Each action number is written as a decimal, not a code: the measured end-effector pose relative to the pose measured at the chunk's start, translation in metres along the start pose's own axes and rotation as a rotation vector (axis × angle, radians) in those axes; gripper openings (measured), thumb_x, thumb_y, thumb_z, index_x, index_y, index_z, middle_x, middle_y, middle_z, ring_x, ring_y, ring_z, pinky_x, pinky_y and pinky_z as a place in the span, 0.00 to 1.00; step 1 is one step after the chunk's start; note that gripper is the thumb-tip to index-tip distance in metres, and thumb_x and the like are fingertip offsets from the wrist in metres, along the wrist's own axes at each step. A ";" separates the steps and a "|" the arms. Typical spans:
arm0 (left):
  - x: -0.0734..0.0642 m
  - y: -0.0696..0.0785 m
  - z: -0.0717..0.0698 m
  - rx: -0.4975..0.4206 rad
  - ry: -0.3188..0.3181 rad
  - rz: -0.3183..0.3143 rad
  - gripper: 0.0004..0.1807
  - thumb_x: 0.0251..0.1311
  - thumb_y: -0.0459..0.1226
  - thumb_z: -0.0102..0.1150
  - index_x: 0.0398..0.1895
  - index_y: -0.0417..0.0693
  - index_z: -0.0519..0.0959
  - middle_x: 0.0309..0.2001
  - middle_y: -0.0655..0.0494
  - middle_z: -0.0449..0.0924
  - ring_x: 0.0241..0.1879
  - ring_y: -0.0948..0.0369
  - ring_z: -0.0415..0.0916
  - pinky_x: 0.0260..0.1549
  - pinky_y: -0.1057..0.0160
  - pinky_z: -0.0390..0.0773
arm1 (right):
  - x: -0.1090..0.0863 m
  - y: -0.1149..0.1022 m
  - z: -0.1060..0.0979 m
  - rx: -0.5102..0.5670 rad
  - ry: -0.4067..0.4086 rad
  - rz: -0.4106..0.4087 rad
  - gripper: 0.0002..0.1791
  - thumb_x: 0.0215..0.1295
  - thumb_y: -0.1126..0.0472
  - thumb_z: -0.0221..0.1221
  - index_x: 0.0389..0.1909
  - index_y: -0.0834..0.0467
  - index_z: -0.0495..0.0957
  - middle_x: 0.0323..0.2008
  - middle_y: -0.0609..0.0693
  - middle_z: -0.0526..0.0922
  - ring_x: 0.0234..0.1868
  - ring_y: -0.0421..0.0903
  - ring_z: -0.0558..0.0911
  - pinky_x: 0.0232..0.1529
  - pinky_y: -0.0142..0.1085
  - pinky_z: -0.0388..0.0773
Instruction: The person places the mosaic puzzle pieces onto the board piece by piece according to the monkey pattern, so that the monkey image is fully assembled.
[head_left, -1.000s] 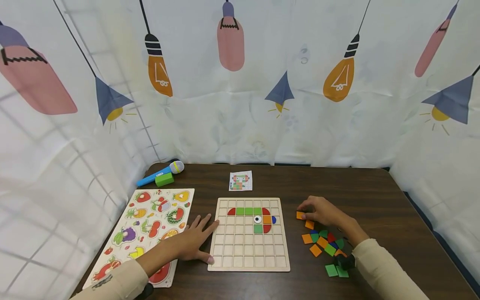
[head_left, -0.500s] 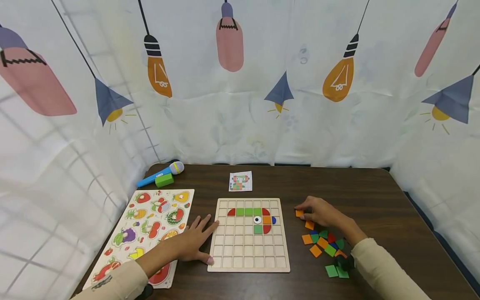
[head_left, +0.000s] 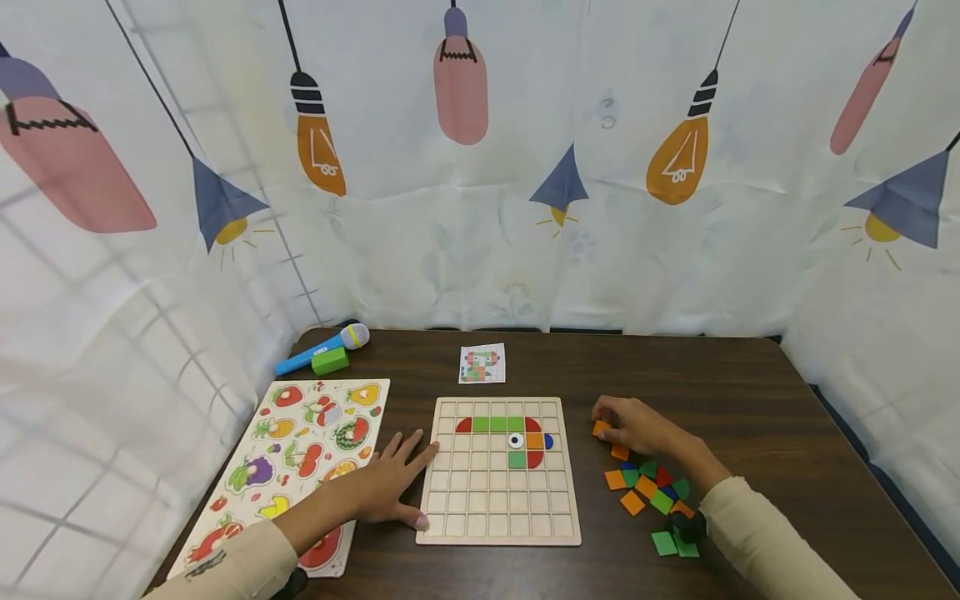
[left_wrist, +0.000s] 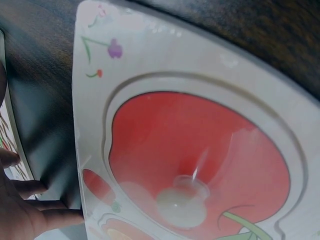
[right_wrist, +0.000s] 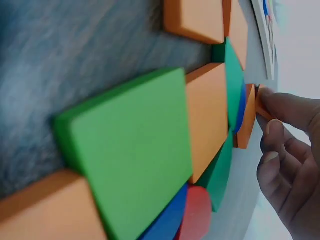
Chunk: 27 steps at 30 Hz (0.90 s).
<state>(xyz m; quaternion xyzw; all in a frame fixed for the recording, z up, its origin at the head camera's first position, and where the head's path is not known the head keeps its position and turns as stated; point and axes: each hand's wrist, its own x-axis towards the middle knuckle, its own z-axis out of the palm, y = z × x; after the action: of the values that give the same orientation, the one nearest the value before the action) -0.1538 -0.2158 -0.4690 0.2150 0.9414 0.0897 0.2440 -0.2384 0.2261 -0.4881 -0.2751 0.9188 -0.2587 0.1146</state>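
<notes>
My left hand (head_left: 386,487) lies with its fingers spread against the left edge of a pale wooden grid board (head_left: 487,504). On that board's upper part sit green, red, orange and blue tiles and a round eye tile (head_left: 516,441). To the right of the board, my right hand (head_left: 633,422) pinches a small orange tile (head_left: 600,427) between thumb and finger, low at the tabletop. In the right wrist view this orange tile (right_wrist: 262,102) shows at the thumb tip, just past another orange tile (right_wrist: 245,117). The right hand's other fingers are curled.
Loose tiles, among them a green square (head_left: 661,500), lie in a heap below my right hand. A fruit puzzle board (head_left: 240,442) lies under my left forearm. Farther back are a pattern card (head_left: 482,363), a toy microphone (head_left: 318,350) and a green block (head_left: 329,361).
The right hand's fingers shift slightly while keeping the orange tile pinched. My left hand and the tiles on the grid board stay where they were.
</notes>
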 end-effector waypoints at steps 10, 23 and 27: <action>0.000 0.001 0.001 -0.001 0.009 -0.010 0.60 0.48 0.68 0.65 0.80 0.55 0.51 0.80 0.38 0.43 0.76 0.30 0.42 0.64 0.27 0.60 | 0.004 -0.018 -0.002 0.027 0.012 -0.046 0.11 0.73 0.58 0.59 0.52 0.54 0.81 0.42 0.44 0.82 0.38 0.39 0.76 0.42 0.35 0.77; -0.002 0.002 0.000 0.009 0.014 -0.002 0.60 0.48 0.67 0.66 0.80 0.54 0.51 0.79 0.37 0.44 0.76 0.30 0.43 0.62 0.27 0.61 | 0.028 -0.055 0.016 0.175 -0.013 -0.136 0.10 0.70 0.59 0.62 0.48 0.56 0.79 0.32 0.43 0.77 0.27 0.37 0.72 0.29 0.30 0.73; -0.002 0.002 -0.001 0.012 0.016 -0.003 0.60 0.48 0.67 0.66 0.80 0.54 0.51 0.79 0.37 0.44 0.76 0.30 0.43 0.63 0.27 0.61 | 0.037 -0.069 0.023 0.181 -0.037 -0.140 0.11 0.70 0.57 0.62 0.49 0.55 0.79 0.35 0.44 0.78 0.30 0.38 0.74 0.30 0.30 0.74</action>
<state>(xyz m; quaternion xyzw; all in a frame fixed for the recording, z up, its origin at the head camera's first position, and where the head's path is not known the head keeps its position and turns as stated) -0.1518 -0.2147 -0.4669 0.2143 0.9442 0.0853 0.2351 -0.2299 0.1467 -0.4726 -0.3318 0.8681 -0.3427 0.1376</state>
